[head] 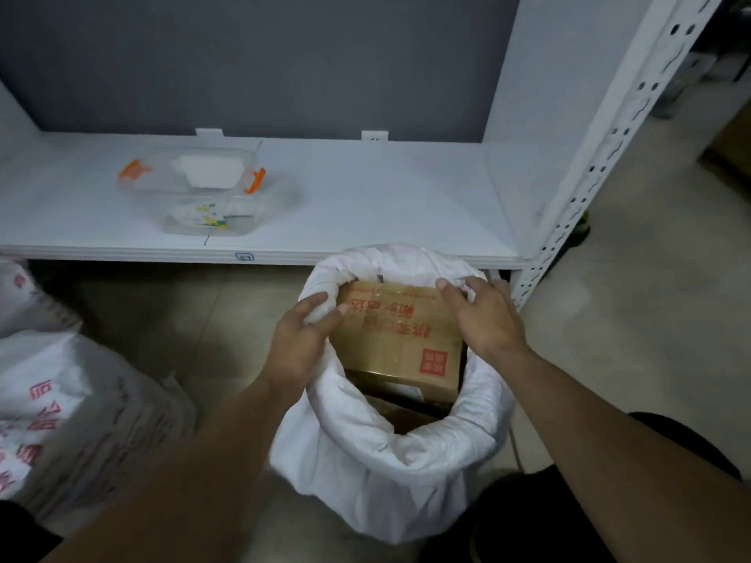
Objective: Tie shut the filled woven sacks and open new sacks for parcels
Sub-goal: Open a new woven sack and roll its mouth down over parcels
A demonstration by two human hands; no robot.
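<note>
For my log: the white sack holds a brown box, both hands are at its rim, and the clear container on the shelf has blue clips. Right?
No. The head view shows orange clips on the container, not blue. The sack, box, left hand, right hand and shelf are as you say.
</note>
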